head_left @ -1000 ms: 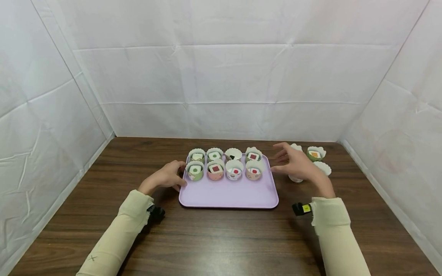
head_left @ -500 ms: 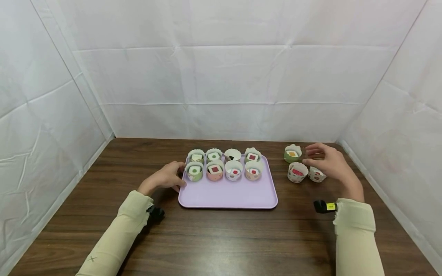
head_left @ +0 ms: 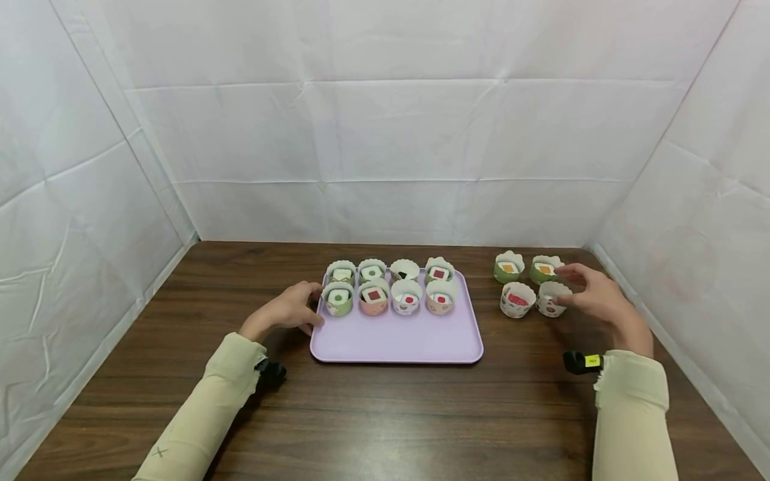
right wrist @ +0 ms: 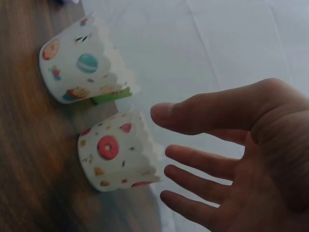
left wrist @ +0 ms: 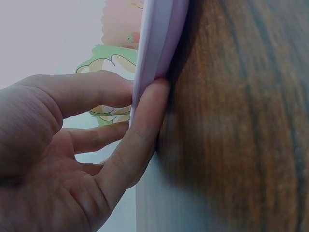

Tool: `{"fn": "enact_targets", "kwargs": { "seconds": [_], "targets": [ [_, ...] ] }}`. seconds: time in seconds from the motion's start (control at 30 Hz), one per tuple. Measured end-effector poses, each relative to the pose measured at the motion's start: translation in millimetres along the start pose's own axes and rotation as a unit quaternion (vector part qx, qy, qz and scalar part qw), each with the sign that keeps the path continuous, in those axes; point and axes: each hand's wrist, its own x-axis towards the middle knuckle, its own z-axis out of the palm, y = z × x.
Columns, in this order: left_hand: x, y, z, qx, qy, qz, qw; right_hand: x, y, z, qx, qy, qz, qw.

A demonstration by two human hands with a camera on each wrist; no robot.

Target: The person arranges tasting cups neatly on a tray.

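A lilac tray bears two rows of paper baking cups, each with a small tile-like piece inside. At its left edge my left hand pinches the rim; the left wrist view shows fingers on both sides of the tray's edge. My right hand, fingers spread with nothing between them, hovers beside a white patterned cup. In the right wrist view that cup's doughnut print faces the thumb and fingertips. Left of it stands another white cup with a red piece inside.
Behind the white cups stand two green cups holding orange-marked pieces. White sheeting walls in the wooden table at the back and both sides.
My right hand has swung from beside the tray's right edge over to the right of the loose cups, uncovering them. My left hand stays on the tray's rim.
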Motion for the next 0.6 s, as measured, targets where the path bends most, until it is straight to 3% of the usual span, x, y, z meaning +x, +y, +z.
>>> {"fn": "enact_targets", "kwargs": {
  "seconds": [0.27, 0.6],
  "targets": [
    [-0.6, 1.0, -0.3, -0.003, -0.001, 0.002, 1.0000, 6.5, 19.0, 9.6, 0.016, -0.019, 0.008, 1.000],
    [0.1, 0.3, 0.1, 0.000, 0.002, 0.001, 1.0000, 10.5, 26.5, 17.3, 0.040, -0.019, 0.000, 0.999]
  ]
}}
